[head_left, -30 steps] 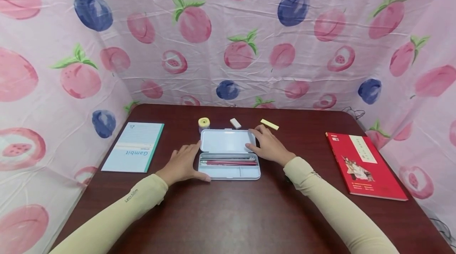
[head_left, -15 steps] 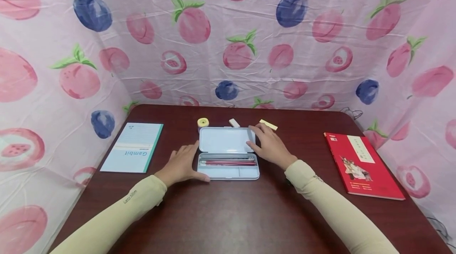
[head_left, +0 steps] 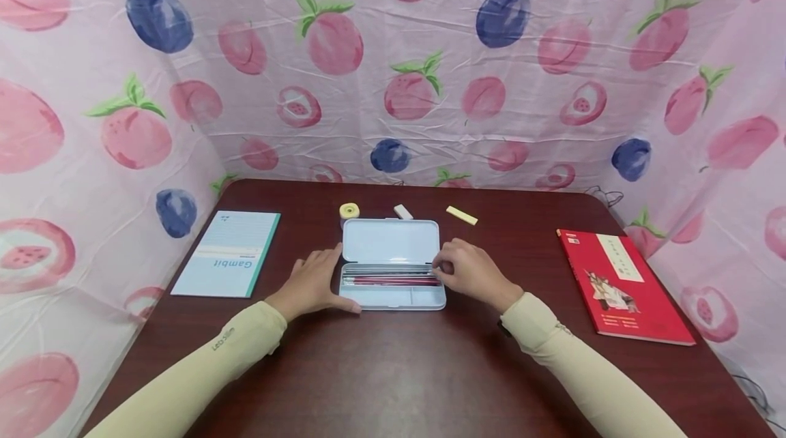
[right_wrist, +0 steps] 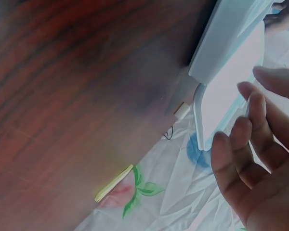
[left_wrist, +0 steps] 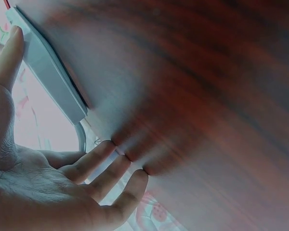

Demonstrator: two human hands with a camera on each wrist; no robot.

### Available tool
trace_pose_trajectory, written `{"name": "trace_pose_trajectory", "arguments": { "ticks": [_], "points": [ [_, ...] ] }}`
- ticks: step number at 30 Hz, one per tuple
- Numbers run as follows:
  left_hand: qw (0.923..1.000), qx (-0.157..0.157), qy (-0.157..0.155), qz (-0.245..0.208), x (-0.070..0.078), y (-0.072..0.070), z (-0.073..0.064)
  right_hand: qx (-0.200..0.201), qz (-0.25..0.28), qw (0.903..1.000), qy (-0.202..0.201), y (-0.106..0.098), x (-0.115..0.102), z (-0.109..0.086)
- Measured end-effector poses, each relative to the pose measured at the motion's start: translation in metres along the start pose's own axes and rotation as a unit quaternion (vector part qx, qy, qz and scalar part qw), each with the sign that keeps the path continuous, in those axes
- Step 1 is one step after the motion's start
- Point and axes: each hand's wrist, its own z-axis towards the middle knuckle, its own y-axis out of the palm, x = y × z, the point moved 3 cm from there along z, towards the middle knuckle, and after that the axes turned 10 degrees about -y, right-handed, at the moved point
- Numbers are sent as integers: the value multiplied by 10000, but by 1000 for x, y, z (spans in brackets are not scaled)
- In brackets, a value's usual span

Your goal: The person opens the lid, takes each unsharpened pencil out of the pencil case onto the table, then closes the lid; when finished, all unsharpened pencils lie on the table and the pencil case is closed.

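Observation:
A light blue pencil case (head_left: 393,298) lies with its lid (head_left: 390,240) raised. Several pencils (head_left: 393,280), dark and red, lie side by side in its back compartment. At the case's left end my left hand (head_left: 312,282) is spread, fingers fairly straight; in the left wrist view its thumb (left_wrist: 12,53) touches the case wall and other fingertips reach the table. My right hand (head_left: 471,273) hovers at the right end of the pencils, fingers bent loosely. In the right wrist view, thumb and fingers (right_wrist: 257,108) stand slightly apart, with nothing visible between them.
Behind the case are a yellow-topped round container (head_left: 349,211), a white eraser (head_left: 402,211) and a yellow strip (head_left: 462,215). A light blue notebook (head_left: 227,254) lies left, a red book (head_left: 623,288) right. Patterned cloth (head_left: 393,69) hangs around the table.
My right hand has let go of the raised lid's right edge and come down towards me, to the right end of the pencils. My left hand has stayed in place.

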Motion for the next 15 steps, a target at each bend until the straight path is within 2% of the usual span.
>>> {"name": "trace_pose_trajectory", "arguments": {
  "ticks": [15],
  "points": [
    [10000,-23,-42,43,0,1,0,-349,-256,9987,-284,8,-1,-2]
  ]
}}
